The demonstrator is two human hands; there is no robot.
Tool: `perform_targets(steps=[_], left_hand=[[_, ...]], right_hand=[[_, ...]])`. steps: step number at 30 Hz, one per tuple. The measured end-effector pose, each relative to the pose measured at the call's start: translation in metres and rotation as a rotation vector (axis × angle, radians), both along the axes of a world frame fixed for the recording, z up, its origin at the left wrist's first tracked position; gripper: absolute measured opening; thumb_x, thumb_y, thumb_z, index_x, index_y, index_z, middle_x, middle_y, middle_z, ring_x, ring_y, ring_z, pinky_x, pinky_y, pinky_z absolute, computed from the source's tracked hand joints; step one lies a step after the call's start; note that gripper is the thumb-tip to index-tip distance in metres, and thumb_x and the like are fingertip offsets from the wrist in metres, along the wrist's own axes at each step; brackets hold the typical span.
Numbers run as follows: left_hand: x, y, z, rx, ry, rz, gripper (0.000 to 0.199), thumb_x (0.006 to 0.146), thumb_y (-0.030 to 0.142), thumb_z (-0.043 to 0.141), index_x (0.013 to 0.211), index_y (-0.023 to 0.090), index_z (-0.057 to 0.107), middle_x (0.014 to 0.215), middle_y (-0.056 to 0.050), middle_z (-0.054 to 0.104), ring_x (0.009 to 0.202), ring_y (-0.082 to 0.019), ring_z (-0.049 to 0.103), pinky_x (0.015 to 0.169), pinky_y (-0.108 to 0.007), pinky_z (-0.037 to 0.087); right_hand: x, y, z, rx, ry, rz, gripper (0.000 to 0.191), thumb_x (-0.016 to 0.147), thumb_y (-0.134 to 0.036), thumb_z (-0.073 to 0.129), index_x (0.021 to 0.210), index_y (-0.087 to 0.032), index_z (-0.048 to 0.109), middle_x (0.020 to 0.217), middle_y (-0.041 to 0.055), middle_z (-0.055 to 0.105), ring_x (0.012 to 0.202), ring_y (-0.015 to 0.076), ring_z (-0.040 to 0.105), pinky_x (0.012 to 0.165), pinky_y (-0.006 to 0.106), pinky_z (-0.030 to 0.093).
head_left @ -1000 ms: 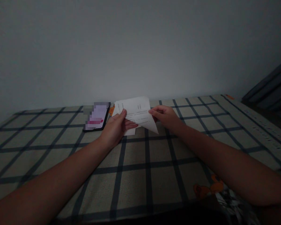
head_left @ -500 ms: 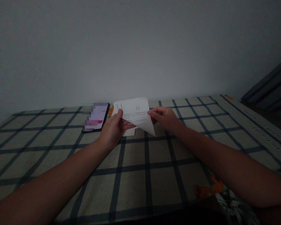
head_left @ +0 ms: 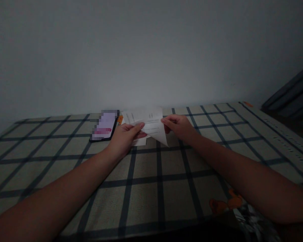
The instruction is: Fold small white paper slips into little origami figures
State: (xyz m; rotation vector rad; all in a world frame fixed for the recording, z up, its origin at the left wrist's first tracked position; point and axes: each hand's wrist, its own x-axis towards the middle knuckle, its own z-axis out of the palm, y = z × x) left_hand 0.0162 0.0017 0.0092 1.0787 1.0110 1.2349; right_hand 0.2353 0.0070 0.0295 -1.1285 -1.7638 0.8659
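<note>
A white sheet of paper (head_left: 151,117) with printed text is held up between both hands, its lower right corner hanging down. My left hand (head_left: 126,135) is closed on the sheet's lower left part, thumb on top and fingers beneath. The fingertips of my right hand (head_left: 178,126) pinch the sheet's right edge. Another piece of white paper (head_left: 140,143) shows below my left hand, partly hidden by the hand and the held sheet. The printed words are too small to read.
A phone (head_left: 106,126) with a lit, partly pixelated screen lies left of the papers. Under everything spreads a checked cloth (head_left: 146,195) with orange figures. A pale wall (head_left: 151,53) rises behind it, and dark striped fabric (head_left: 293,87) is at the far right.
My left thumb has moved right and down across the sheet, and the left fingers are more closed. The sheet has shifted slightly right. My right hand keeps its pinch.
</note>
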Motion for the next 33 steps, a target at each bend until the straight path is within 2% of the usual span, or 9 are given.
perform_targets(steps=[5, 9, 12, 15, 23, 27, 33], left_hand=[[0.0009, -0.0036, 0.0018, 0.0, -0.104, -0.13, 0.032, 0.074, 0.033, 0.08, 0.1, 0.015, 0.075, 0.104, -0.011, 0.077, 0.086, -0.021, 0.074, 0.073, -0.027, 0.062], [0.0025, -0.0064, -0.0011, -0.001, -0.042, -0.22, 0.035, 0.076, 0.033, 0.078, 0.107, 0.018, 0.074, 0.115, -0.013, 0.073, 0.096, -0.027, 0.073, 0.075, -0.033, 0.063], [0.0032, -0.0067, -0.0026, 0.015, 0.028, -0.197, 0.034, 0.078, 0.031, 0.077, 0.108, 0.017, 0.074, 0.118, -0.015, 0.072, 0.098, -0.029, 0.072, 0.077, -0.035, 0.062], [0.0025, -0.0059, -0.0028, 0.023, 0.053, -0.153, 0.033, 0.077, 0.03, 0.077, 0.107, 0.015, 0.074, 0.111, -0.015, 0.074, 0.092, -0.028, 0.073, 0.073, -0.036, 0.063], [0.0013, -0.006, -0.0028, 0.025, 0.087, -0.149, 0.032, 0.077, 0.031, 0.077, 0.104, 0.015, 0.075, 0.11, -0.015, 0.074, 0.089, -0.027, 0.073, 0.069, -0.033, 0.063], [0.0012, -0.0062, -0.0023, 0.028, 0.1, -0.14, 0.034, 0.076, 0.031, 0.078, 0.105, 0.015, 0.075, 0.11, -0.015, 0.074, 0.089, -0.027, 0.073, 0.066, -0.031, 0.062], [-0.0007, -0.0051, -0.0033, 0.02, 0.1, -0.116, 0.036, 0.073, 0.032, 0.079, 0.102, 0.012, 0.075, 0.109, -0.017, 0.075, 0.084, -0.028, 0.074, 0.063, -0.032, 0.061]], right_hand=[[0.0007, 0.005, -0.0097, -0.024, 0.055, 0.028, 0.034, 0.087, -0.049, 0.059, 0.079, -0.017, 0.068, 0.069, 0.0015, 0.067, 0.059, 0.0118, 0.058, 0.06, 0.027, 0.045], [-0.0002, 0.0038, -0.01, -0.023, 0.05, 0.046, 0.034, 0.087, -0.049, 0.061, 0.08, -0.017, 0.069, 0.068, 0.0018, 0.067, 0.059, 0.012, 0.059, 0.06, 0.027, 0.046], [-0.0007, 0.0006, -0.0063, -0.045, 0.07, 0.071, 0.033, 0.087, -0.048, 0.061, 0.077, -0.017, 0.067, 0.065, 0.0009, 0.065, 0.059, 0.0115, 0.058, 0.06, 0.026, 0.046], [-0.0008, -0.0012, -0.0045, -0.075, 0.105, 0.111, 0.033, 0.086, -0.047, 0.062, 0.075, -0.016, 0.065, 0.066, 0.0007, 0.065, 0.06, 0.0108, 0.058, 0.062, 0.027, 0.047], [0.0001, 0.0035, -0.0091, -0.146, 0.18, 0.19, 0.033, 0.088, -0.048, 0.059, 0.079, -0.017, 0.064, 0.07, 0.0009, 0.065, 0.062, 0.0109, 0.06, 0.062, 0.027, 0.05], [-0.0006, 0.0043, -0.0093, -0.159, 0.193, 0.185, 0.026, 0.085, -0.043, 0.064, 0.085, -0.017, 0.065, 0.07, 0.0005, 0.066, 0.061, 0.0106, 0.06, 0.061, 0.026, 0.05], [-0.0014, 0.0026, -0.0085, -0.168, 0.176, 0.192, 0.028, 0.084, -0.044, 0.065, 0.079, -0.016, 0.063, 0.07, 0.0013, 0.068, 0.061, 0.0104, 0.061, 0.061, 0.026, 0.05]])
